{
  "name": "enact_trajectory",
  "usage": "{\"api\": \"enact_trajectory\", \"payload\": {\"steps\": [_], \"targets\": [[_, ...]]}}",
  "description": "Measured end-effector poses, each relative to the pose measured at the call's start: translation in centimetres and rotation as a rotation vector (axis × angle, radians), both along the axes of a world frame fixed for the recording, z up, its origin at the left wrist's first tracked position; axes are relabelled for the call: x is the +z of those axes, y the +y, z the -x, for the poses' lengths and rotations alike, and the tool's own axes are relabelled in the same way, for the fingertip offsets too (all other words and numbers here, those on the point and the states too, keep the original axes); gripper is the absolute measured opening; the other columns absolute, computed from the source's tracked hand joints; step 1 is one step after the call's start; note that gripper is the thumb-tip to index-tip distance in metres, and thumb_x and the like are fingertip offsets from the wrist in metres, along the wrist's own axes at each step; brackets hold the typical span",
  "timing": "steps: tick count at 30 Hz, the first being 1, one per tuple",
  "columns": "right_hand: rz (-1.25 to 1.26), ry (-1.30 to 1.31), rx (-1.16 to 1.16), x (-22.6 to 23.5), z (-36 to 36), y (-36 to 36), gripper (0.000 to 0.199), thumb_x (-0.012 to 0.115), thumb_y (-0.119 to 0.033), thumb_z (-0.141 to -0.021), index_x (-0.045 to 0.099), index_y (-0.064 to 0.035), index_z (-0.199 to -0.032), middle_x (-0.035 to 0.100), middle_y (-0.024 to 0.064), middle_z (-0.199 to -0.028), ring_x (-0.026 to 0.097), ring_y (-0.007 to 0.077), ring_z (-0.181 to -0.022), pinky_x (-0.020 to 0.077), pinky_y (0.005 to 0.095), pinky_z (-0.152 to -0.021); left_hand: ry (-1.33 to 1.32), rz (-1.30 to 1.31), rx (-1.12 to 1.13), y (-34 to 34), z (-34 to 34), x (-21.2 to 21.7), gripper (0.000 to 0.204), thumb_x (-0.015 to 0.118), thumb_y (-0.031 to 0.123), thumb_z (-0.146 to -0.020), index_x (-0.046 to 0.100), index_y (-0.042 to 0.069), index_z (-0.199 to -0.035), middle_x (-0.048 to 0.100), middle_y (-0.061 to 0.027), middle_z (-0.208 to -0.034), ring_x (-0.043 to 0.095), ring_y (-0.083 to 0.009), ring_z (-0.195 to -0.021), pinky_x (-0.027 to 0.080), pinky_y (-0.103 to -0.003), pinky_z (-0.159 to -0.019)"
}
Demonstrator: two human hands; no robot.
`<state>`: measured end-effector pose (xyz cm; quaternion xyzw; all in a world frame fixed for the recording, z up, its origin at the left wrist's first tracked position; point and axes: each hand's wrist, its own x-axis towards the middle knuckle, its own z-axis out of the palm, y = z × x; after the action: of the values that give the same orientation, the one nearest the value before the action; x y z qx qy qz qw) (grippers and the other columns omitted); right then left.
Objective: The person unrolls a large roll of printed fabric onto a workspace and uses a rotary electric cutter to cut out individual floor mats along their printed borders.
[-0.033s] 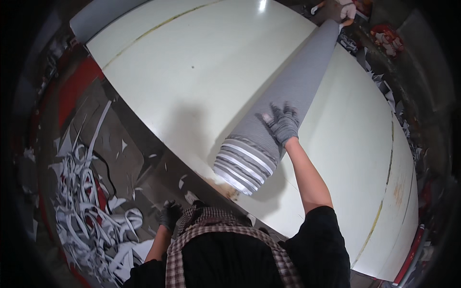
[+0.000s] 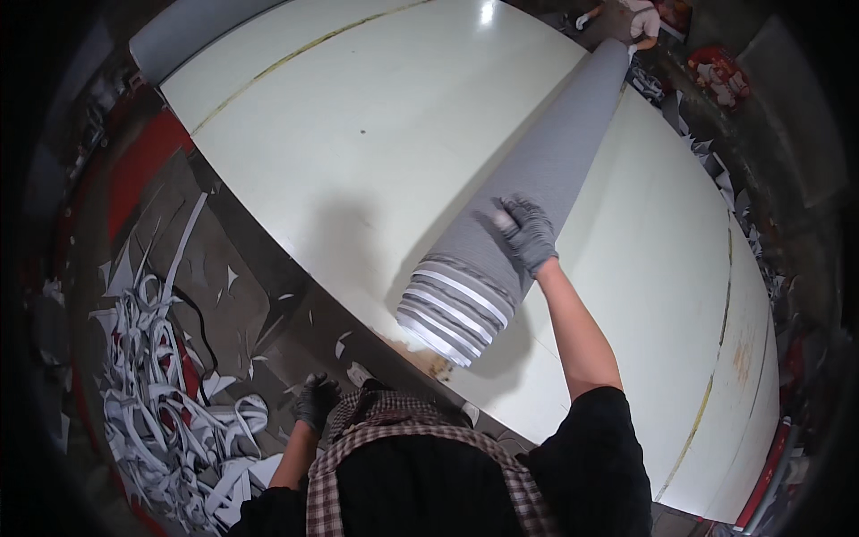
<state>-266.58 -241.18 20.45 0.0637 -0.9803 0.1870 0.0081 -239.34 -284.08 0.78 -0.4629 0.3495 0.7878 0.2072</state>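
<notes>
A long bundle of grey sheet material [image 2: 540, 163] lies across the pale table [image 2: 295, 152], from near me to its far edge. Its near end shows stacked grey and white layers; I cannot tell whether it is rolled or folded. My right hand [image 2: 530, 236], in a grey glove, is over the top of the bundle near this end. Its fingers are bent and loosely apart, slightly blurred, holding nothing. Low beside my checked apron [image 2: 394, 407] hangs my left hand [image 2: 317, 401] in a dark glove, off the table, fingers loosely curled and nothing visible in them.
Another person [image 2: 640, 25] stands at the far end, one hand by the bundle. A heap of grey-white offcut strips [image 2: 170, 412] covers the floor at left. More scraps [image 2: 716, 166] lie along the table's far right edge. A grey roll [image 2: 188, 36] borders the far left.
My right hand's spread fingers have drawn together and bent more over the bundle. The bundle and my left hand look almost unmoved.
</notes>
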Motion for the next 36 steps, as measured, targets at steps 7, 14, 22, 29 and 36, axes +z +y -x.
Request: {"api": "enact_trajectory", "payload": {"steps": [7, 14, 22, 29, 36], "targets": [[0.076, 0.539, -0.372, -7.8, 9.4, -4.4, 0.049, 0.051, -0.038, -0.084, 0.050, -0.0020, -0.117, 0.052, 0.0186, -0.116, 0.050, 0.0260, -0.106, 0.0371, 0.0337, -0.092, 0.420, -0.029, 0.071, -15.0, 9.3, 0.0, 0.039, 0.042, 0.045, -0.087, 0.047, 0.017, -0.113, 0.050, -0.0118, -0.116, 0.048, -0.0285, -0.100, 0.037, -0.041, -0.084], [0.768, 0.217, -0.038, -0.1, 18.8, -17.0, 0.053, 0.048, -0.046, -0.084, 0.053, -0.0023, -0.113, 0.052, 0.0183, -0.116, 0.051, 0.0290, -0.106, 0.0392, 0.0347, -0.089, 0.473, -0.002, -0.001, -20.4, 13.3, 2.9, 0.033, 0.032, 0.033, -0.089, 0.044, 0.014, -0.114, 0.049, -0.0134, -0.110, 0.044, -0.0269, -0.100, 0.035, -0.039, -0.084], [-0.132, 0.037, -0.454, -0.4, 24.8, -28.1, 0.069, 0.046, -0.052, -0.083, 0.035, -0.0009, -0.128, 0.034, 0.0197, -0.133, 0.033, 0.0320, -0.123, 0.0272, 0.0335, -0.101, 0.418, 0.269, -0.082, -30.3, 16.2, -1.1, 0.045, 0.031, 0.044, -0.088, 0.040, 0.017, -0.122, 0.043, -0.0162, -0.119, 0.038, -0.0339, -0.112, 0.031, -0.044, -0.093], [0.391, 0.185, -0.278, -7.3, 34.7, -20.7, 0.078, 0.042, -0.057, -0.081, 0.023, -0.0030, -0.134, 0.028, 0.0218, -0.136, 0.027, 0.0317, -0.126, 0.0232, 0.0350, -0.104, 0.617, 0.286, -0.210, -31.4, 26.6, 3.5, 0.048, 0.031, 0.041, -0.091, 0.034, 0.011, -0.128, 0.039, -0.0210, -0.128, 0.036, -0.0379, -0.117, 0.028, -0.044, -0.097], [0.663, 0.096, 0.141, -3.6, 40.2, -41.0, 0.068, 0.047, -0.042, -0.086, 0.022, -0.0025, -0.135, 0.034, 0.0221, -0.132, 0.028, 0.0310, -0.126, 0.0205, 0.0339, -0.104, 0.416, 0.179, 0.055, -43.2, 34.0, 3.8, 0.052, 0.027, 0.047, -0.089, 0.031, 0.015, -0.130, 0.033, -0.0219, -0.133, 0.033, -0.0382, -0.119, 0.027, -0.044, -0.096]]}}
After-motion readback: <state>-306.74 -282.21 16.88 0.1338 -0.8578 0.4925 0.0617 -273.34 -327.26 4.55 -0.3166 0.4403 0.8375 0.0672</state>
